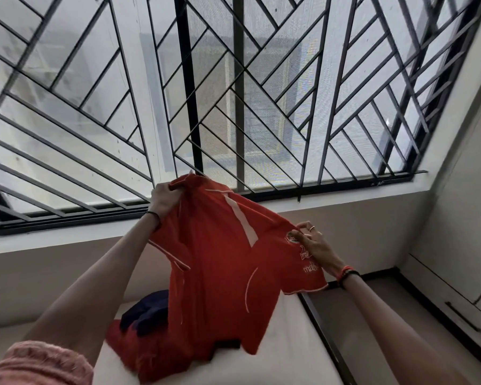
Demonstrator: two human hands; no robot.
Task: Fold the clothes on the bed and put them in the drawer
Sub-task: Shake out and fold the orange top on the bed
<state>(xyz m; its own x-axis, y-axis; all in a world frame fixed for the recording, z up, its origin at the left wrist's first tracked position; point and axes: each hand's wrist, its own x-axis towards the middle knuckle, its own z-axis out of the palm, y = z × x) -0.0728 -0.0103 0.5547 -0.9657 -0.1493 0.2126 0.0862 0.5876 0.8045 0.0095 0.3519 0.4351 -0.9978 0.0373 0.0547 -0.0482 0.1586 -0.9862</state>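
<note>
The left hand [164, 200], just left of the frame's middle, has its fingers curled round a bunched upper edge of the red shirt [220, 262] and grips it up in front of the window. The right hand [314, 247], lower and right of centre, pinches the shirt's other shoulder between thumb and fingertips, beside white printed lettering on the cloth; a ring [312, 228] shows on one finger. Both arms reach up from the bottom corners, with a dark band [153, 215] on the left wrist, orange and black bands [347, 273] on the right wrist, and a pink sleeve [39, 362] in the lower left corner. The shirt hangs stretched between the two hands, white stripes across it, its lower end drooping to the bed [289, 348] in the lower middle of the frame. There, partly behind the hanging shirt, lies a dark navy garment [147, 309] with more red cloth below it; whether that cloth belongs to the same shirt I cannot tell. A wide barred window [238, 107] fills the upper frame. At the right edge stands a pale cabinet [456, 259] with a dark bar handle [462, 315]
</note>
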